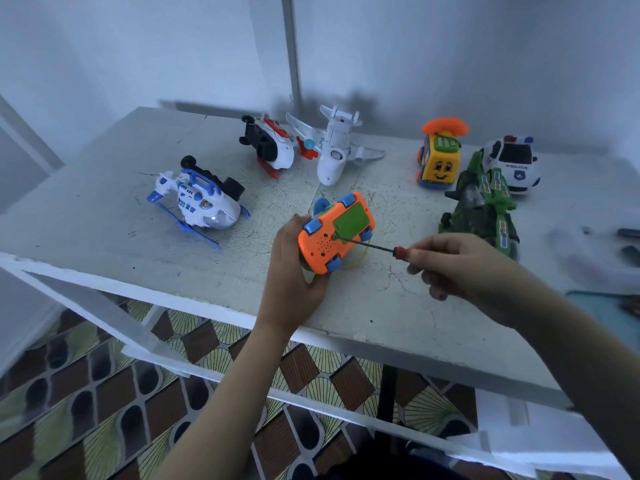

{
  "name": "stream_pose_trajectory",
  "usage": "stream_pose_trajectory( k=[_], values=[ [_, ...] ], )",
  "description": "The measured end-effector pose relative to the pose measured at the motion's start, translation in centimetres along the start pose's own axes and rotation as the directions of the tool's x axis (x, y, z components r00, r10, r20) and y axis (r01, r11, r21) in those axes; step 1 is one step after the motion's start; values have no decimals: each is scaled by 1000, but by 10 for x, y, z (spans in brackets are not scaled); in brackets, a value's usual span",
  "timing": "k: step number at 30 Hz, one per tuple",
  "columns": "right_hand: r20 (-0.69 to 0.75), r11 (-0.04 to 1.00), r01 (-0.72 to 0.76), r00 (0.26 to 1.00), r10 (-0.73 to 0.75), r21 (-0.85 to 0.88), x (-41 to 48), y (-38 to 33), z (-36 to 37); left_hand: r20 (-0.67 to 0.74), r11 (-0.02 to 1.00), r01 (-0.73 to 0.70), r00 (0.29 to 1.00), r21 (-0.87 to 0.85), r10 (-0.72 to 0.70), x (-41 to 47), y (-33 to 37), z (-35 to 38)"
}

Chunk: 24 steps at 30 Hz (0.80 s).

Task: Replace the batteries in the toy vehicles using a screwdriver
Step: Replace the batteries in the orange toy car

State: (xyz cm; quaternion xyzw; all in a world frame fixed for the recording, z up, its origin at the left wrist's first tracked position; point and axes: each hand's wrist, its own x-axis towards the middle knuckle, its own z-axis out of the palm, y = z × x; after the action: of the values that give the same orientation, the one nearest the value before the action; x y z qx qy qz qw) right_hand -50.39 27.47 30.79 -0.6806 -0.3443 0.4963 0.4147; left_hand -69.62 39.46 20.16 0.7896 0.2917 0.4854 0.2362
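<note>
Nearest, the left hand (294, 271) curls its fingers round a smooth orange plastic toy car (320, 242) with blue wheels, held underside-up and tilted on the rough, scuffed white tabletop (104, 220). The right hand (460, 268) pinches the red handle of a slim dark-shafted screwdriver (366, 243). Its tip meets the corner of the car's flat green battery cover (351, 220). Beyond lie a glossy blue-and-white helicopter (197, 199), a white plane (332, 150) and a police car (512, 161).
</note>
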Motion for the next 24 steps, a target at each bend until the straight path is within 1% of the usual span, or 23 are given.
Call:
stream_pose_trajectory(
  k=[2, 5, 7, 9, 12, 14, 16, 20, 22, 24],
  values=[
    [113, 989, -136, 985, 128, 65, 0, -1, 1, -2, 1000, 1, 1000, -4, -1, -1, 1, 0],
    [248, 957, -276, 937, 248, 89, -2, -1, 1, 0, 1000, 0, 1000, -4, 0, -1, 3, -1],
    [305, 933, -340, 906, 292, 116, -2, -1, 1, -4, 1000, 5, 1000, 1, -5, -1, 3, 0],
    [353, 899, -394, 882, 312, 192, -3, -2, 2, -24, 1000, -4, 1000, 25, 4, 0, 2, 1],
    [344, 836, -446, 877, 337, 319, -3, -4, 6, -71, 992, -47, 996, 116, 55, 0, 1, 3],
    [326, 845, -428, 887, 326, 321, -3, -5, 8, -87, 983, -77, 992, 167, 92, 2, 1, 3],
    [279, 891, -370, 913, 297, 263, -4, -7, 8, -79, 978, -94, 991, 186, 110, 6, 3, 2],
    [155, 982, -186, 972, 178, 37, -8, -10, 5, -30, 972, -117, 992, 204, 126, 13, 7, 1],
    [116, 992, -81, 989, 92, -96, -9, -11, 4, -7, 971, -115, 993, 208, 119, 15, 8, -1],
    [93, 974, 22, 996, -1, -225, -9, -13, 2, 1, 972, -113, 993, 208, 115, 14, 9, -3]
  ],
)
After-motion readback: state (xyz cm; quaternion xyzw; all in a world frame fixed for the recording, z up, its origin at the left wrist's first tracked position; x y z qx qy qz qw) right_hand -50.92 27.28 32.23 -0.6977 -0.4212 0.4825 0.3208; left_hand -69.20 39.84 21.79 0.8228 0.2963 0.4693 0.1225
